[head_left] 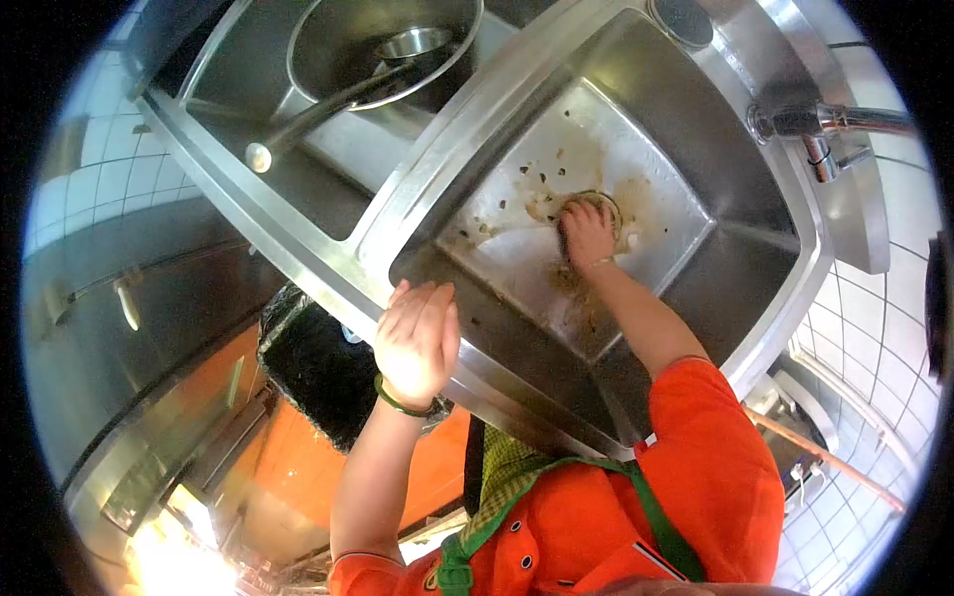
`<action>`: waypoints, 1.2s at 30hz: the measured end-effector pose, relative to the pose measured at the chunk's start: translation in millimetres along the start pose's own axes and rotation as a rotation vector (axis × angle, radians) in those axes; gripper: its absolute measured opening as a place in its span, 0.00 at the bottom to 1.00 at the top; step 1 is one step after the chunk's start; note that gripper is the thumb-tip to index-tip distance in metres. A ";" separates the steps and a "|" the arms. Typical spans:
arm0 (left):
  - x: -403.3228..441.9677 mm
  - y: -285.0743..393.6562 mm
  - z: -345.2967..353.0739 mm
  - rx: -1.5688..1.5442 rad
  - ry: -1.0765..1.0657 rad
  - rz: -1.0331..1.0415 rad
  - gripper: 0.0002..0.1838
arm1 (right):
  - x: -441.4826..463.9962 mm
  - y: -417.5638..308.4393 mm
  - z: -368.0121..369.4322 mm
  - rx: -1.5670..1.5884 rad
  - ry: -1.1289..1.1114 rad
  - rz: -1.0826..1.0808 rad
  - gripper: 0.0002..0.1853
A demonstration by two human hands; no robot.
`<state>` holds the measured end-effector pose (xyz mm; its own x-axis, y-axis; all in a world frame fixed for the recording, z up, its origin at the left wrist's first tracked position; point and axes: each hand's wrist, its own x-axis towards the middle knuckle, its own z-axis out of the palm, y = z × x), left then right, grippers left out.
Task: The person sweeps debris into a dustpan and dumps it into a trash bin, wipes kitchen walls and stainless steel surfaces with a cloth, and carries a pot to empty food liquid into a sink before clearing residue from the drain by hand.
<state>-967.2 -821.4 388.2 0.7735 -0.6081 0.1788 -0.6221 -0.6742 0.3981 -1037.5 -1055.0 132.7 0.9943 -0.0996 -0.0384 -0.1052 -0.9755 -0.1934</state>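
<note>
My right hand [588,234] reaches down into the metal sink basin [686,129], its fingers curled into the round drain [614,209]. The hand covers much of the drain, and what the fingertips hold is hidden. Brown liquid and dark food scraps [524,171] are spread over the basin floor around it. On the sink's front rim [477,372] rests my left hand [417,338], fingers stretched out and holding nothing. A green bracelet [399,399] circles that wrist.
A second basin at the left holds a large metal pot [328,50] with a long-handled ladle [318,117] lying across its rim. The faucet [817,129] juts in from the right. A black bag-lined bin [313,363] stands below the rim at left.
</note>
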 end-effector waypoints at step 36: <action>-17.2 -4.2 -18.0 -0.017 0.016 -0.019 0.07 | -13.9 -14.0 -32.6 0.075 -0.759 0.143 0.28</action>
<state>-975.7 -800.5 399.7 0.7871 -0.5882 0.1858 -0.6052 -0.6781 0.4171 -1049.3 -1046.4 167.9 0.6889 -0.0350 -0.7241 -0.2591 -0.9447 -0.2008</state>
